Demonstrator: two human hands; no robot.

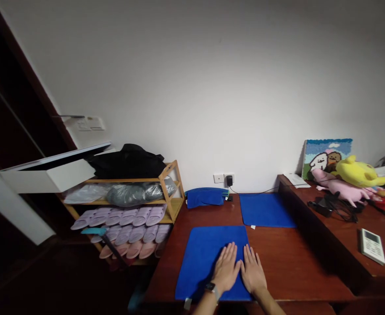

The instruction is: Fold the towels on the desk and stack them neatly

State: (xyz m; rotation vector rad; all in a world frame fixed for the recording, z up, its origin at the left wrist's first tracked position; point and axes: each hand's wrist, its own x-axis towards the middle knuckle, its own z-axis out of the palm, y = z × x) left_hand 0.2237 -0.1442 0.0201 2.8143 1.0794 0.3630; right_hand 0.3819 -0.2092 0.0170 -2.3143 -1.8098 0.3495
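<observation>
A blue cloth (200,258) lies spread flat near the front of the reddish-brown table, with a small white tag at its lower left corner. My left hand (225,267) rests flat on its right half, fingers stretched out and pointing away from me. Beside it, my right hand (253,269) lies flat over the cloth's right edge, fingers extended; the two thumbs nearly meet. Neither hand holds anything. Behind them, a second blue cloth (266,211) lies flat towards the wall. Folded blue cloths (206,197) are piled at the back left of the table.
On the left stands a wooden rack (172,209) with several slippers (126,216) and a black bag (129,162). A raised surface on the right carries a white remote-like device (372,246), plush toys (359,171) and cables (333,206). A plugged-in black adapter (229,180) trails a cord.
</observation>
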